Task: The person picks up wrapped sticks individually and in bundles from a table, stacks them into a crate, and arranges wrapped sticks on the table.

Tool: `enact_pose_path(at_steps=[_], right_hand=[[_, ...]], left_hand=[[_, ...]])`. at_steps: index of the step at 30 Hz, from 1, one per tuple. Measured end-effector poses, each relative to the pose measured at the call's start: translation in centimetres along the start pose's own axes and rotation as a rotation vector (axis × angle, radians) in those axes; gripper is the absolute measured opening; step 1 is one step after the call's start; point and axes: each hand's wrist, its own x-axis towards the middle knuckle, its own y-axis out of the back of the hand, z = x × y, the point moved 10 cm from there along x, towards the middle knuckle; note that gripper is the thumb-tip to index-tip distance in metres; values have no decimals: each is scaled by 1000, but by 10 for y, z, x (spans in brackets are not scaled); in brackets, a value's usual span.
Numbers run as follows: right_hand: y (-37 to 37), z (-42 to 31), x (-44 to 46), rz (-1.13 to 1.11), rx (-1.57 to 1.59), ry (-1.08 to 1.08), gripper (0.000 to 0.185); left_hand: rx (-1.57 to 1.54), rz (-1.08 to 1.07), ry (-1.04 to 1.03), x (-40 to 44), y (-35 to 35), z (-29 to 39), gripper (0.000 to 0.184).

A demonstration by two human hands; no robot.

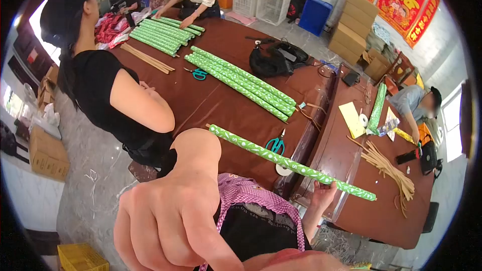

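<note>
My left hand [168, 221] is raised close to the camera, with its fingers curled into a fist. Whatever it may hold is hidden. In my right hand [324, 194] is a long green-and-white patterned roll [286, 162], gripped near its right end. The roll slants over the table, and a short tan stick end shows at its tip. Just behind it lie teal-handled scissors [275, 145] and a white tape roll [282, 169]. Several similar green rolls [241, 83] lie side by side farther back on the brown table [201, 108].
Across the table stands a person in black [108, 90]; another person's hands [188, 21] touch more green rolls [160, 35]. At right, someone in grey [414, 103] leans beside tan sticks [389, 170]. A black bag [276, 59] and second scissors [199, 74] lie on the table.
</note>
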Motion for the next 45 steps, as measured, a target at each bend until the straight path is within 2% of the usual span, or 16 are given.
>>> enact_pose_path(at_steps=[5,8,10,13,14,16,17,19,21,23,26,28,29,31,33,45], right_hand=[[3,-3,-6,50,-23,1,26],[6,-6,-7,47,13,23,25],[9,-7,-10,63,34,32,25],[8,-11,-11,47,-4,56,23],[7,-13,-12,39,4,69,23],[7,-18,-13,48,12,90,23],[6,-18,-13,39,30,84,23],[9,-20,-12,46,48,87,23],[10,-23,-11,31,100,86,22],[9,-30,-11,42,89,110,22],[10,-38,-9,63,120,112,23],[13,-42,-9,83,117,127,23],[12,-43,-9,97,108,138,23],[8,-44,-9,93,104,147,23],[4,-42,-6,75,99,148,22],[11,-25,-1,45,97,88,24]], left_hand=[[-23,56,45,-3,8,-8,7],[-216,-23,170,-8,4,-24,7],[-31,50,24,-17,11,-14,7],[115,145,80,-35,30,-3,3],[159,88,31,-47,35,-1,12],[542,16,409,-69,49,-9,25],[612,165,338,-91,64,-5,35],[786,185,513,-124,94,-8,32],[1068,378,710,-170,130,1,19],[1311,669,1053,-239,170,33,12],[1573,565,1243,-301,195,72,13],[1725,514,1445,-336,200,96,27],[1718,512,1435,-345,199,102,27],[1365,963,1676,-393,196,117,35],[1273,1070,1683,-403,187,115,39],[858,1295,1529,-416,183,85,43]])
